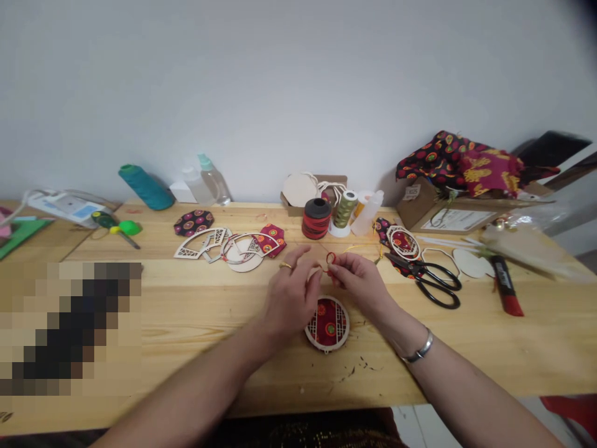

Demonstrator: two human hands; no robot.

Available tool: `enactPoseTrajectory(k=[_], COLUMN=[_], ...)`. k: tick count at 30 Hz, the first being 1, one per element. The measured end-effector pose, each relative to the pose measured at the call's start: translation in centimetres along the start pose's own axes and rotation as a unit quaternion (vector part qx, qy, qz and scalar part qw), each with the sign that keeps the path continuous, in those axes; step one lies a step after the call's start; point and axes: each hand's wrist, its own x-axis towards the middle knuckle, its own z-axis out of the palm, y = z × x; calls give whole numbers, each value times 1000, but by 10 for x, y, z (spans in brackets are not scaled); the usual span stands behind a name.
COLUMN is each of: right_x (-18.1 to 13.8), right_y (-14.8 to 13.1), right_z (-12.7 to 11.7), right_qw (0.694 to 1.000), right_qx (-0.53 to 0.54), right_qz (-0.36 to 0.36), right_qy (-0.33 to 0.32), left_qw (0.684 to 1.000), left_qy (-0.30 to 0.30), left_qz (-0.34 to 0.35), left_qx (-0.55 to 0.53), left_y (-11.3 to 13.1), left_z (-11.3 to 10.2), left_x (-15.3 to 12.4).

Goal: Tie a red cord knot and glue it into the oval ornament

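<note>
A looped red cord [331, 256] is pinched between the thumb and fingertips of my right hand [361, 280]. My left hand [291, 292] meets it from the other side, thumb and index finger closed at the cord's end, the remaining fingers loosely bent. Just below both hands, a round ornament [330, 322] lies flat on the table; it has a pale lattice frame over dark red patterned fabric. My left hand covers part of its upper left edge. Whether the cord is joined to the ornament is hidden.
Black-handled scissors [436, 283] and a black-and-red tube [507, 286] lie to the right. Behind stand a red-black thread spool [317, 218], a green spool [345, 211] and a bottle [368, 213]. Lattice frames [203, 244] lie left; a fabric-topped cardboard box [448, 208] stands back right.
</note>
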Motion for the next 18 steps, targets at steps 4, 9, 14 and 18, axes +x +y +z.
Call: enactPoseTrajectory(k=[4,9,14,18], right_x=[-1,-4,-6,-7], right_y=[4,5,5,5], right_z=[-1,-3,-2,-1], right_qw=[994,970,957,946], right_qx=[-87,-194,-227,-252], right_qz=[-66,-144,-178,-199], right_qy=[18,37,36,32], left_qw=[948,914,881,874], left_qy=[-60,22,-109,-132], left_qz=[-226,-230,-307,-319], left_qx=[-215,-333,-343,-342], left_y=[3,13,13,7], left_z=[-4,-12,-5,-1], left_x=[7,9,7,9])
